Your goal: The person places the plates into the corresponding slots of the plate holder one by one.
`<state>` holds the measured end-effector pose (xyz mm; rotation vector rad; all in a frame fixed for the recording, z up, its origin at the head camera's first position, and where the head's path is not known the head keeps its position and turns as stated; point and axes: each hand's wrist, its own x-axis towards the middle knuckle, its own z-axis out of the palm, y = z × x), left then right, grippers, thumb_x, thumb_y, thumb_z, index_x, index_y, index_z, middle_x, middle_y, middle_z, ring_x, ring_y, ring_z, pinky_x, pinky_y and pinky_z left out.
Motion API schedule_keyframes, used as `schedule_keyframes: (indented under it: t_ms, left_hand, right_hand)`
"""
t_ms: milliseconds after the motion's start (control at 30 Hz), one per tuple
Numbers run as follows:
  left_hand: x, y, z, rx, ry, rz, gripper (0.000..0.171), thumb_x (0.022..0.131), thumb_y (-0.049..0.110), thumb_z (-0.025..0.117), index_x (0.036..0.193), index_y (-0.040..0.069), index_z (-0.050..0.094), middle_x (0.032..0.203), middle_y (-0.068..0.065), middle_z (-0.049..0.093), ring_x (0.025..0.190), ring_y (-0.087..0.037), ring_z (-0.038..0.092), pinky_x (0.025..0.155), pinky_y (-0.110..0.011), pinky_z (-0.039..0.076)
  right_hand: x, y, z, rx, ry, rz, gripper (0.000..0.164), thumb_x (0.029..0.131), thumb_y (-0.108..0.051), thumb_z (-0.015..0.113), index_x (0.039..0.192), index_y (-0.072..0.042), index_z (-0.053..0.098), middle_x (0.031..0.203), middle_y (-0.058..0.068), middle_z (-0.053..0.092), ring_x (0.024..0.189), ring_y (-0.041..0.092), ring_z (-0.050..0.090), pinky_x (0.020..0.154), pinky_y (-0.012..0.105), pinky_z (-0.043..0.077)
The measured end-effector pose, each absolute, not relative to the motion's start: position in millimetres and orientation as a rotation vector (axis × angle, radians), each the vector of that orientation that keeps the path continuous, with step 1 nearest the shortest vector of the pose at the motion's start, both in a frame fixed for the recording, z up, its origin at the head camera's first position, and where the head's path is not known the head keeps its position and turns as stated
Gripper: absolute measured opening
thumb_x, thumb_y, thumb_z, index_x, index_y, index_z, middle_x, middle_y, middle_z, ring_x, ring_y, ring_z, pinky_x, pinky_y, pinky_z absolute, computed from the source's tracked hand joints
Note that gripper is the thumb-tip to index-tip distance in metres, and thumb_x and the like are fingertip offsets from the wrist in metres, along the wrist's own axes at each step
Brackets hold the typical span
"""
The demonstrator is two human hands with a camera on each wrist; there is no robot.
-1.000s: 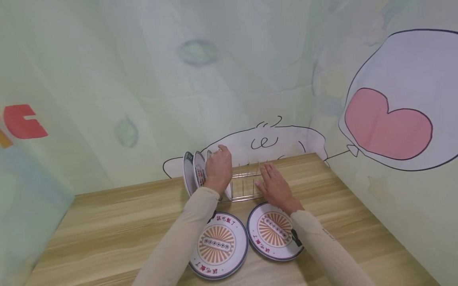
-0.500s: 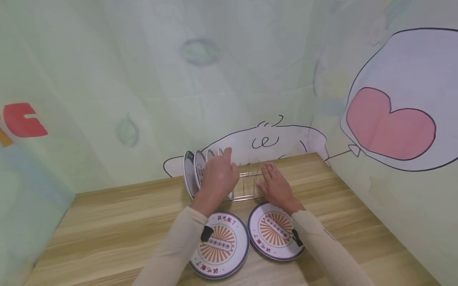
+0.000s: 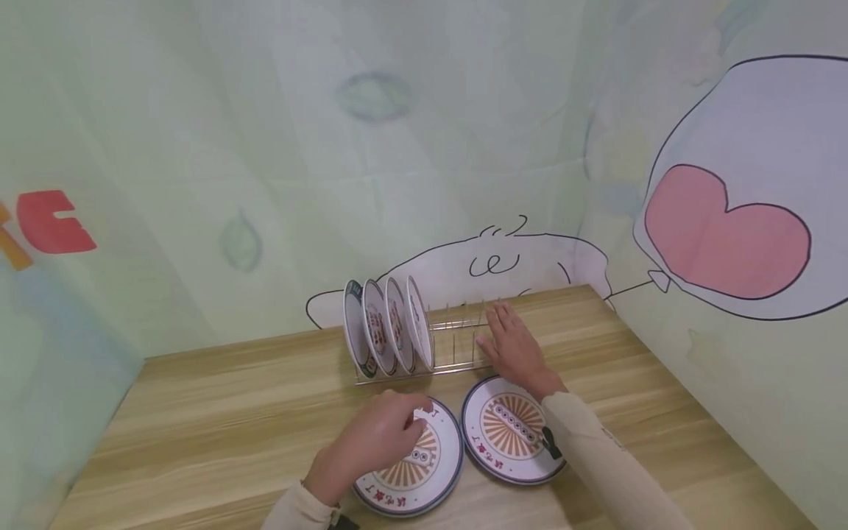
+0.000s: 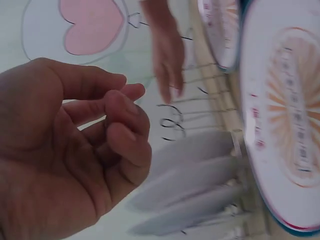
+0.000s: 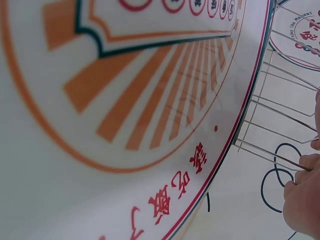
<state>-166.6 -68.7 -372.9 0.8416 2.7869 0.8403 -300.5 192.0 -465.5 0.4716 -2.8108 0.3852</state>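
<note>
My left hand (image 3: 380,438) is over the left flat plate (image 3: 437,478), fingers loosely curled and holding nothing; the left wrist view shows bare space between thumb and fingers. My right hand (image 3: 519,352) holds the right end of the wire dish rack (image 3: 453,368), its fingertips (image 5: 302,187) at the wires in the right wrist view. Several plates (image 3: 397,331) stand upright side by side in the rack's left part. A second flat plate (image 3: 486,442), white with an orange ray pattern, lies in front of the rack, partly under my right forearm.
The wooden table (image 3: 232,412) meets a printed cloth backdrop (image 3: 265,147) behind and to the right. Upright wires (image 3: 454,346) stand between the racked plates and my right hand. The two flat plates lie nearly touching.
My left hand has come away from the rightmost racked plate and moved down toward me, over the left flat plate. That racked plate stays upright. My right hand has not moved.
</note>
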Motion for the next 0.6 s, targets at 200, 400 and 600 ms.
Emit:
schedule_keyframes:
  t_ms: [200,400,600]
  left_hand:
    - [-162.9,-93.2,-408.3,0.649,2.844,0.841,0.025,0.087,0.006,0.065,0.111,0.002,0.070,0.073,0.003,0.053,0.066,-0.010,0.046,0.057,-0.026,0.040]
    - [-162.2,-112.6,-431.2,0.440,2.963,0.878,0.033,0.081,0.008,0.074,0.113,0.005,0.069,0.101,-0.010,0.062,0.090,-0.025,0.060,0.077,-0.043,0.054]
    - [-166.6,-124.5,-447.1,0.270,2.972,0.914,0.062,0.074,0.015,0.084,0.131,0.007,0.062,0.111,-0.015,0.055,0.101,-0.029,0.054,0.084,-0.047,0.052]
  right_hand:
    - [-301.6,192.8,-465.9,0.470,-2.804,0.374,0.064,0.105,-0.037,0.044,0.151,0.005,0.033,0.160,0.027,0.028,0.151,0.041,0.024,0.123,0.051,0.022]
    - [-301.8,192.4,-464.9,0.466,-2.825,0.376,0.064,0.106,-0.038,0.043,0.152,0.004,0.032,0.161,0.026,0.025,0.152,0.040,0.022,0.124,0.050,0.022]
    - [-301.5,191.5,-465.8,0.450,-2.828,0.383,0.064,0.105,-0.036,0.046,0.152,0.004,0.032,0.161,0.026,0.026,0.151,0.040,0.024,0.124,0.049,0.019]
